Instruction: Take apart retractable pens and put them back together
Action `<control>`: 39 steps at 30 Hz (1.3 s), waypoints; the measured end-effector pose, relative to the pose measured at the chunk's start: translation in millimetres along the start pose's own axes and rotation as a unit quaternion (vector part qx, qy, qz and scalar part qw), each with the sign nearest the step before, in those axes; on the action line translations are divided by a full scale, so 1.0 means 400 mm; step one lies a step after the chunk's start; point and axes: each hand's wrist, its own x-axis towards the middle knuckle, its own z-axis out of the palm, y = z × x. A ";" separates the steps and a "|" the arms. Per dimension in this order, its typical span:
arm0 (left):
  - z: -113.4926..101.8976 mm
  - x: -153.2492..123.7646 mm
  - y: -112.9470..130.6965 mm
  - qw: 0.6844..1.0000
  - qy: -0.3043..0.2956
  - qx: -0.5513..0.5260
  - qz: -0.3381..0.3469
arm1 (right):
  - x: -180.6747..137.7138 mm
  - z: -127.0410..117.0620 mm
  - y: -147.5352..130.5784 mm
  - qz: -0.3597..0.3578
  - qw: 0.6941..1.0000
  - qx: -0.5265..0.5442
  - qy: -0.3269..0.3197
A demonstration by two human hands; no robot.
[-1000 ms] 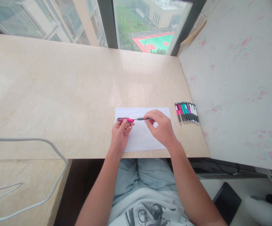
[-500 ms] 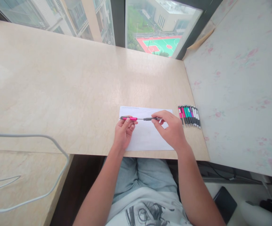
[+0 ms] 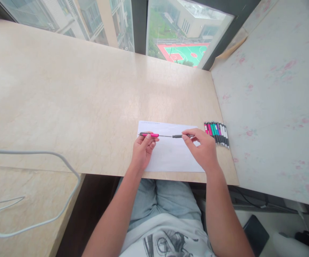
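My left hand (image 3: 143, 151) pinches the pink barrel (image 3: 150, 135) of a pen above a white sheet of paper (image 3: 170, 155). My right hand (image 3: 202, 150) pinches the pen's dark grip section (image 3: 178, 136), pulled off to the right. A thin refill (image 3: 165, 136) shows bare between the two halves. Both hands hover over the sheet near the table's front edge.
A row of several pens (image 3: 216, 132) in pink, green, purple and white lies right of the sheet, by the wall (image 3: 272, 107). The beige marble table (image 3: 76, 100) runs back to a window. A white cable (image 3: 36, 192) loops over the lower ledge at the left.
My right hand has drawn the grip section to the right, away from the pink barrel, so the gap with the exposed refill has widened. My left hand has stayed in place.
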 end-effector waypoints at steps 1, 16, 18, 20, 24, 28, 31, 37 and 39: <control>0.001 0.000 0.000 1.000 0.001 -0.002 -0.001 | -0.002 -0.002 0.001 0.006 1.000 0.002 0.000; 0.012 0.001 -0.002 0.999 0.011 0.041 -0.011 | -0.021 0.086 0.233 0.109 0.977 -0.095 0.154; 0.014 0.000 -0.002 0.999 0.010 0.046 -0.011 | -0.008 0.114 0.232 0.097 0.973 -0.137 0.156; 0.015 -0.001 -0.001 0.999 0.010 0.045 -0.012 | 0.000 0.136 0.226 0.113 0.967 -0.183 0.137; 0.015 0.000 -0.001 0.999 0.008 0.050 -0.015 | 0.000 0.151 0.219 0.160 0.955 -0.227 0.108; 0.015 0.001 -0.001 0.998 0.009 0.057 -0.015 | -0.002 0.144 0.222 0.157 0.957 -0.224 0.093; 0.014 0.002 -0.003 0.998 0.009 0.054 -0.014 | 0.001 0.138 0.224 0.166 0.956 -0.229 0.076; 0.012 0.003 -0.005 0.998 0.009 0.055 -0.015 | -0.002 0.132 0.203 0.159 0.956 -0.233 0.081; 0.012 0.004 -0.004 0.998 0.009 0.054 -0.014 | -0.010 0.140 0.189 0.152 0.956 -0.232 0.093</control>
